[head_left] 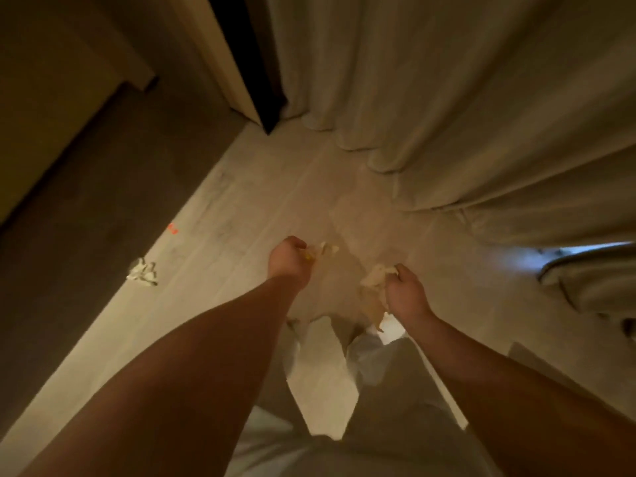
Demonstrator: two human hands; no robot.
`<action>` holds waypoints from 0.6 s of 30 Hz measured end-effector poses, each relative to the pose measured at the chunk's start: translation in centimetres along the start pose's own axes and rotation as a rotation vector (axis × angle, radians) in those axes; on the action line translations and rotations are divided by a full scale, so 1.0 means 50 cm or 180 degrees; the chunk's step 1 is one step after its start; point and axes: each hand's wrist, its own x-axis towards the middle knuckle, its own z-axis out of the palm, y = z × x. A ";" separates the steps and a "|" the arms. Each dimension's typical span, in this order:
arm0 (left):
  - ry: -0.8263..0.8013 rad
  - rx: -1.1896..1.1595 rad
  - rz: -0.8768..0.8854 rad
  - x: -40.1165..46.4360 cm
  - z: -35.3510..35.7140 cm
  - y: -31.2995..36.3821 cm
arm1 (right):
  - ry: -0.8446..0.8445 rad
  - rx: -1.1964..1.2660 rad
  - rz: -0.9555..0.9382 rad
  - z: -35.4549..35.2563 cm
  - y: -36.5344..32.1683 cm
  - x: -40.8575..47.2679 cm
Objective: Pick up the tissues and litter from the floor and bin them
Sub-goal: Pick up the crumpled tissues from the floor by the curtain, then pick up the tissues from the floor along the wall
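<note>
My left hand (288,261) is closed around a crumpled tissue (321,250) with a bit of yellow in it, held above the pale floor. My right hand (406,293) grips another crumpled tissue (375,280) that hangs down to its left. On the floor to the left lies a crumpled white wrapper (142,272), at the edge of the dark strip. A small orange scrap (172,228) lies further back on the same edge. No bin is in view.
Long beige curtains (447,98) hang ahead and to the right, reaching the floor. A dark door gap (247,63) and a pale frame stand at the back. Bedding or fabric (592,280) bulges in at the right. My light trousers (378,390) fill the bottom.
</note>
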 end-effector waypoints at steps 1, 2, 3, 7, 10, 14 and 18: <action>0.0086 -0.0003 -0.0045 -0.025 -0.047 -0.020 | -0.0022 -0.0049 -0.0121 0.016 -0.025 -0.046; 0.0160 -0.0002 -0.0074 -0.048 -0.095 -0.047 | -0.0015 -0.0106 -0.0268 0.039 -0.046 -0.082; 0.0226 -0.0037 -0.0111 -0.066 -0.138 -0.076 | 0.0011 -0.0177 -0.0374 0.067 -0.064 -0.111; 0.0342 -0.0386 -0.0366 -0.120 -0.301 -0.231 | -0.0172 -0.0269 -0.0646 0.226 -0.145 -0.225; 0.0478 -0.0625 -0.0549 -0.163 -0.432 -0.387 | -0.0402 -0.0299 -0.0596 0.372 -0.192 -0.309; 0.0627 -0.0839 -0.0866 -0.207 -0.577 -0.586 | -0.0591 -0.0519 -0.0674 0.541 -0.246 -0.399; 0.0638 -0.1318 -0.1080 -0.228 -0.658 -0.711 | -0.0667 -0.0648 -0.0754 0.665 -0.292 -0.454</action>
